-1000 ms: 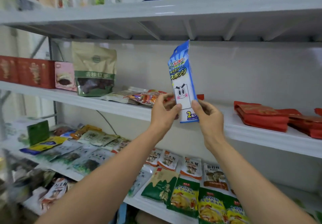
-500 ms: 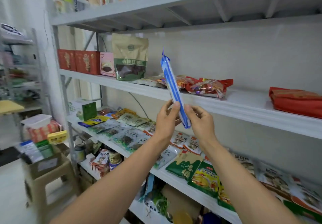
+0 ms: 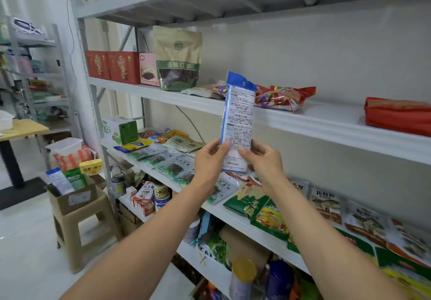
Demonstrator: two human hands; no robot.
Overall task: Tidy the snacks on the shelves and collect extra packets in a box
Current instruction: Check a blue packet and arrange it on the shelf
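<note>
I hold a tall blue and white packet (image 3: 239, 117) upright in front of the shelves, its printed back side facing me. My left hand (image 3: 210, 162) pinches its lower left edge and my right hand (image 3: 263, 162) grips its lower right edge. A cardboard box (image 3: 70, 197) with several packets standing in it sits on a beige plastic stool (image 3: 79, 227) at the lower left. Behind the packet, the middle shelf (image 3: 303, 117) carries a red snack bag (image 3: 284, 96), a brown and green pouch (image 3: 178, 59) and red boxes (image 3: 109, 66).
The lower shelf (image 3: 224, 208) is covered with several flat snack packets. A red package (image 3: 396, 115) lies at the far right of the middle shelf. Jars and bags crowd the bottom shelf. A yellow table (image 3: 21, 127) and another rack stand at the left.
I have turned the packet round, from its cartoon front through edge-on to its printed back. My view has swung left and back, bringing the box on the stool into sight.
</note>
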